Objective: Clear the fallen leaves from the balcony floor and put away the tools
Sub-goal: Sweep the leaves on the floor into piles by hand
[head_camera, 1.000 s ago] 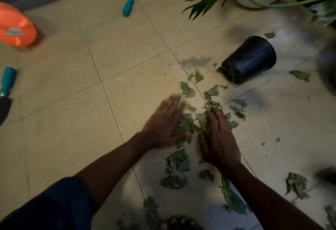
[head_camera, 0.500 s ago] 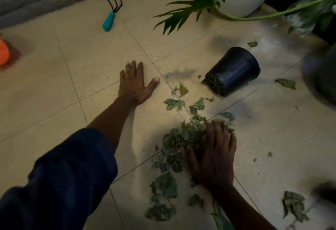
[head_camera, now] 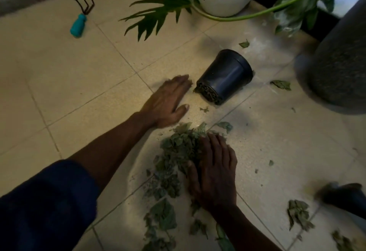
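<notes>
Fallen leaves (head_camera: 178, 151) lie gathered in a loose, dull-green heap on the pale tiled balcony floor (head_camera: 79, 84), low in the middle of the view. The heap's long axis runs away from the person, toward a black plastic pot (head_camera: 225, 76) tipped on its side. The right hand (head_camera: 214, 173) is nearer: it lies palm down on the heap's right edge, fingers loosely spread over the leaves, pressing rather than pinching. The left hand (head_camera: 168, 102), slightly blurred, lies flat on bare tile just beyond the heap's far left end, fingers straight and together, thumb out, holding nothing. A scoop would likely need the left hand drawn in toward the right. Stray leaves (head_camera: 281, 84) lie well apart on the right; a teal-handled hand rake (head_camera: 81, 18) lies at upper left.
</notes>
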A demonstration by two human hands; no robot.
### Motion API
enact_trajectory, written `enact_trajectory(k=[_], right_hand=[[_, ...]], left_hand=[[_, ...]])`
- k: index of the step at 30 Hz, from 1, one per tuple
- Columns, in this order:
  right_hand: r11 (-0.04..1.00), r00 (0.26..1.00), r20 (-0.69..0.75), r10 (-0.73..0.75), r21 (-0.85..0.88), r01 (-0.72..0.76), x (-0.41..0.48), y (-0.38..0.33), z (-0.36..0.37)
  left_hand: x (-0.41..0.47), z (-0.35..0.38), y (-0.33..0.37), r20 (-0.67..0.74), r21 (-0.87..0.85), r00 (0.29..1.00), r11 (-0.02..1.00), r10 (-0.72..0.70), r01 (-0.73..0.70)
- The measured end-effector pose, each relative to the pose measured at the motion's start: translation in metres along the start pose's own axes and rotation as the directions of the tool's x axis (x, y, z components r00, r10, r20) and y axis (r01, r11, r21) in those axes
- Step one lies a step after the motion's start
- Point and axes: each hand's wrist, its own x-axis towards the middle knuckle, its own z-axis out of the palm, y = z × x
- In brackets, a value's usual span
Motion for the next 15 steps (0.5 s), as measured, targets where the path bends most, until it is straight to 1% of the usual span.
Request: enact_trajectory(k=[1, 2, 5, 7, 9, 11, 12, 13, 14, 15], right_hand=[[1.0, 1.0, -0.003, 0.007, 0.006, -0.007, 0.0, 0.0, 0.0], [1.0, 1.0, -0.007, 0.016, 0.013, -0.016, 0.001, 0.0, 0.0], [0.998, 0.999, -0.025, 0.035, 0.058, -0.034, 0.002, 0.0, -0.003], [0.995, 0.997, -0.041, 0.063, 0.076, -0.059, 0.003, 0.001, -0.006], [0.992, 0.994, -0.032, 0.102, 0.08, -0.099, 0.003, 0.001, -0.006], [0.983, 0.987, -0.016, 0.159, 0.1, -0.156, 0.005, -0.002, -0.006], [0.972, 0.979, -0.021, 0.204, 0.121, -0.2, 0.006, -0.002, -0.008], [0.958, 0.966, -0.036, 0.256, 0.141, -0.249, 0.009, 0.001, -0.01], [0.949, 0.956, -0.049, 0.29, 0.14, -0.281, 0.013, 0.007, -0.014], [0.952, 0.955, -0.048, 0.293, 0.106, -0.287, 0.019, 0.015, -0.018]], left_hand=[[0.012, 0.001, 0.0, 0.046, 0.033, 0.998, 0.999, -0.03, 0.028], [0.019, 0.003, 0.001, 0.085, 0.054, 0.996, 0.998, -0.022, 0.017], [0.005, 0.012, 0.013, 0.129, 0.069, 0.99, 0.995, 0.06, -0.069], [-0.025, 0.015, 0.023, 0.136, 0.036, 0.986, 0.995, 0.092, -0.097], [-0.061, 0.015, 0.035, 0.148, -0.062, 0.982, 0.992, 0.117, -0.109], [-0.098, 0.013, 0.047, 0.121, -0.216, 0.987, 0.973, 0.109, -0.081], [-0.115, 0.013, 0.053, 0.083, -0.271, 0.993, 0.961, 0.088, -0.063], [-0.13, 0.013, 0.057, 0.034, -0.293, 0.998, 0.955, 0.059, -0.046], [-0.143, 0.014, 0.061, -0.018, -0.279, 1.0, 0.96, 0.019, -0.024], [-0.151, 0.015, 0.064, -0.058, -0.231, 0.998, 0.973, -0.023, 0.009]])
